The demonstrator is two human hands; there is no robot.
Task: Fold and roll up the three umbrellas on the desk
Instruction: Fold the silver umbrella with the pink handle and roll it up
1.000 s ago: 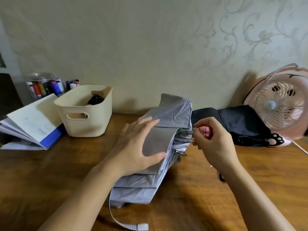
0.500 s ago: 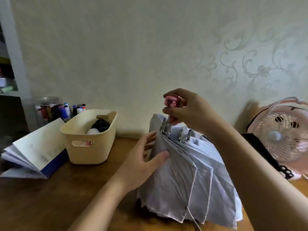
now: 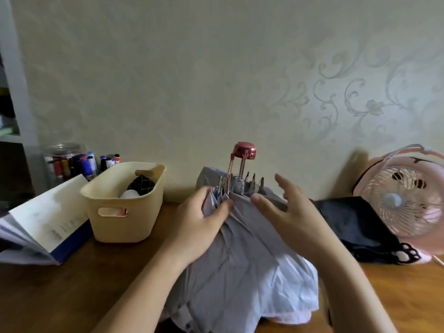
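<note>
Standing upright on the brown wooden desk (image 3: 60, 296), the pale grey fabric umbrella (image 3: 240, 272) has its shiny pink cap (image 3: 243, 151) on top. The left hand (image 3: 201, 227) grips gathered cloth below the rib tips; the right hand (image 3: 288, 217), fingers spread straight, holds nothing.

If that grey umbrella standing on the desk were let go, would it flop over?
Likely yes: the grey umbrella stands on loose, creased cloth, with the left hand gripping its folds. The cloth looks floppy; the ribs look stiff. The pink handle may make it tippy.
</note>
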